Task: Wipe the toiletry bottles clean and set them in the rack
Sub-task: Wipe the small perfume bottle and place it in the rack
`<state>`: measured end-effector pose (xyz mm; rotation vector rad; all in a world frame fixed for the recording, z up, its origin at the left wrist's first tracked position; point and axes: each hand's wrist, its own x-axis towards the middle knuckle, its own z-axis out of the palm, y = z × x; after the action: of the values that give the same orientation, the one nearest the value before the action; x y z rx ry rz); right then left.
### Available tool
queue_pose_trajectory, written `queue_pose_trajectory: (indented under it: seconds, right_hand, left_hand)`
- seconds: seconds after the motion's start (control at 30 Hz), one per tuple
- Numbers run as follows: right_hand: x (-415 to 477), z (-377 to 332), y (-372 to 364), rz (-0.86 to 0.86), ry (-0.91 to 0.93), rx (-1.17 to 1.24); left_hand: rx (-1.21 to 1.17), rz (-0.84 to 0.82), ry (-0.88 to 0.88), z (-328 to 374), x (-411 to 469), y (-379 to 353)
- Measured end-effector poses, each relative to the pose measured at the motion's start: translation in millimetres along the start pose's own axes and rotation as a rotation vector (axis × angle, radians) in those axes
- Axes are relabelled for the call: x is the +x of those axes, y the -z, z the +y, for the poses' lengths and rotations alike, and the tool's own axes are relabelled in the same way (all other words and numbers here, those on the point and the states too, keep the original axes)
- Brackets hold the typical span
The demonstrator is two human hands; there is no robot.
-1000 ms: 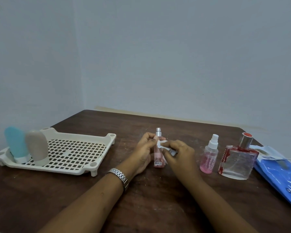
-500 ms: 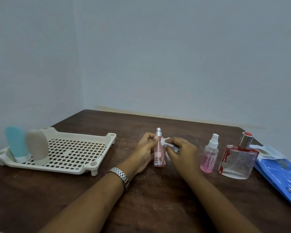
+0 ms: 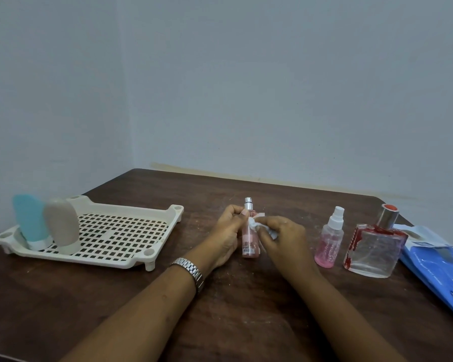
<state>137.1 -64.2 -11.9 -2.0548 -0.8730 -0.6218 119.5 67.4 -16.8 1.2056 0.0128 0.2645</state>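
Note:
My left hand grips a slim pink spray bottle with a silver nozzle, upright at the table's middle. Against the bottle's upper right side, my right hand pinches a small white wipe. A cream slotted rack lies at the left, with a blue tube and a beige tube standing at its left end. To the right of my hands stand a small clear spray bottle of pink liquid and a square glass perfume bottle with a red cap.
A blue wipe packet lies at the table's right edge, partly out of frame. The dark wooden table sits in a corner, with walls behind and to the left.
My right hand has slid the wipe slightly up and along the pink bottle's side. The left hand keeps its grip and the bottle stays in place.

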Motion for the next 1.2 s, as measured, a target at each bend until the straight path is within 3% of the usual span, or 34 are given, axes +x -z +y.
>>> queue_pose_trajectory:
  seconds: [0.3, 0.57, 0.8, 1.03, 1.2]
  right_hand:
    - [-7.2, 3.8, 2.4, -0.128, -0.017, -0.029]
    - [-0.6, 1.2, -2.0, -0.005, 0.057, -0.005]
    - [-3.9, 0.4, -0.1, -0.062, 0.018, -0.004]
    - [-1.2, 1.3, -2.8, 0.008, 0.088, -0.031]
    - [-6.1, 0.8, -0.4, -0.072, 0.090, -0.060]
  left_hand:
    - [-0.035, 0.023, -0.007, -2.0, 3.2, 3.3]
    - [0.022, 0.009, 0.004, -3.6, 2.9, 2.1]
    - [0.058, -0.002, 0.003, -6.7, 6.3, 5.5]
    - [0.087, -0.008, -0.006, -8.0, 6.2, 6.9]
    - [0.085, 0.011, -0.003, -8.2, 8.4, 7.6]
